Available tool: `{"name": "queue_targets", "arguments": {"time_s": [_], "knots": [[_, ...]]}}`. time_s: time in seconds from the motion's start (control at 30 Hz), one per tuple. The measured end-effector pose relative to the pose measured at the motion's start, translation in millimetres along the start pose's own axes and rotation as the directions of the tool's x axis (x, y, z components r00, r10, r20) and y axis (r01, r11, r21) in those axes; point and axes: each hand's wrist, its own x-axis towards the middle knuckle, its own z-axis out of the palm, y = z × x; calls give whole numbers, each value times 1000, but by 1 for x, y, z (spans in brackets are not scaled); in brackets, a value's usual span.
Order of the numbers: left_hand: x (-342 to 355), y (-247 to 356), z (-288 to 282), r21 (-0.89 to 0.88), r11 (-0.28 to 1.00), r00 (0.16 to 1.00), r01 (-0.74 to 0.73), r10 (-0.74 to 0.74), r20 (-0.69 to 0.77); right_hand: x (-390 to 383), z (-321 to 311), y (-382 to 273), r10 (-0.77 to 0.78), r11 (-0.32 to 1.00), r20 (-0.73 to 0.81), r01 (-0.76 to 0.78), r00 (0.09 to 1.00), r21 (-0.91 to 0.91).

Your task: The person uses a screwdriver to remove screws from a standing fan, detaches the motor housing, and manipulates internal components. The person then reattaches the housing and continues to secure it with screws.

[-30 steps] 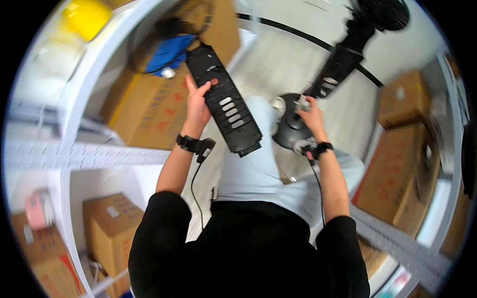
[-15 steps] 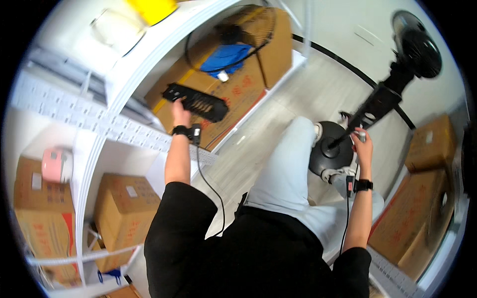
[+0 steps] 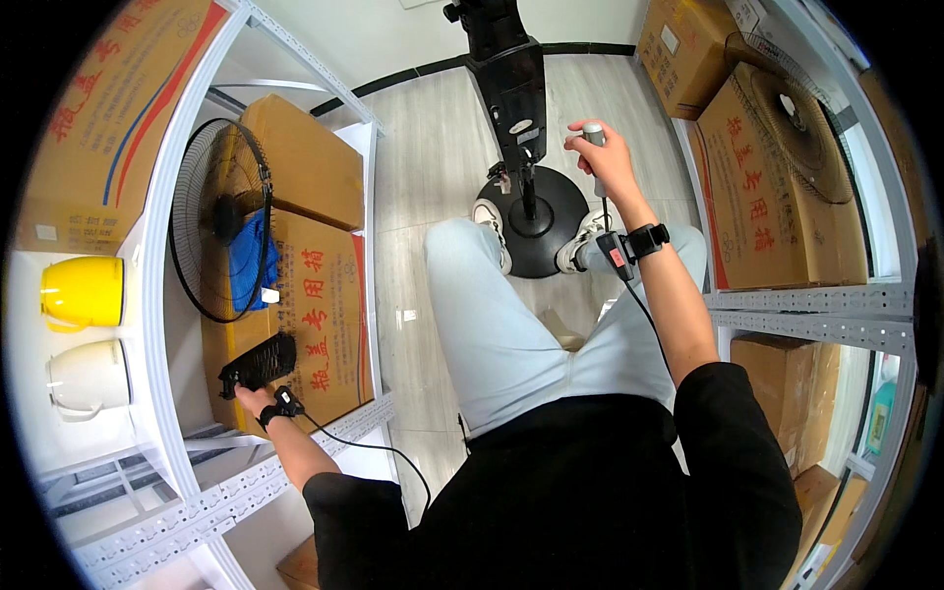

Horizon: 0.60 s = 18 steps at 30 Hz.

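My left hand (image 3: 254,399) is closed on the edge of a black slotted plastic cover (image 3: 264,363), over the cardboard box (image 3: 329,339) on the left shelf. Whether the cover rests on the box I cannot tell. In my right hand (image 3: 614,165) is a screwdriver (image 3: 593,134) with a grey handle, held apart from the fan. Between my feet stands the fan's round black base (image 3: 551,248), and its tall black body (image 3: 508,103) leans away at the top. A wire fan grille (image 3: 192,246) stands by the boxes at the left, with a blue cloth (image 3: 258,258) partly behind it.
Metal shelving (image 3: 162,295) lines my left, with a yellow mug (image 3: 84,292) and a white mug (image 3: 90,381). At the right, another grille (image 3: 811,147) leans against a cardboard box (image 3: 737,187). A cord runs from each wristband.
My view has turned left, so the fan now stands straight ahead. My left hand still holds the cover, now nearer the shelf's near end. My right hand with the screwdriver has moved away from the fan body.
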Motion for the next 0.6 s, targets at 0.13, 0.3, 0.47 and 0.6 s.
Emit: {"name": "queue_targets", "arguments": {"time_s": [0.13,0.3,0.47,0.6], "knots": [[-33,-1,63,-345,884,946,317,-319,52,-1,-14,-3,-6,998,-45,4,999,-55],[-29,24,43,-379,880,955,285,-295,34,3,-7,0,11,1000,-36,-10,999,29],[-67,100,125,299,949,936,98,14,-353,-4,6,-1,-162,969,-152,128,975,-211],[-114,164,202,313,853,895,-418,446,-22,-9,37,-29,-444,828,-172,330,879,-453]]}}
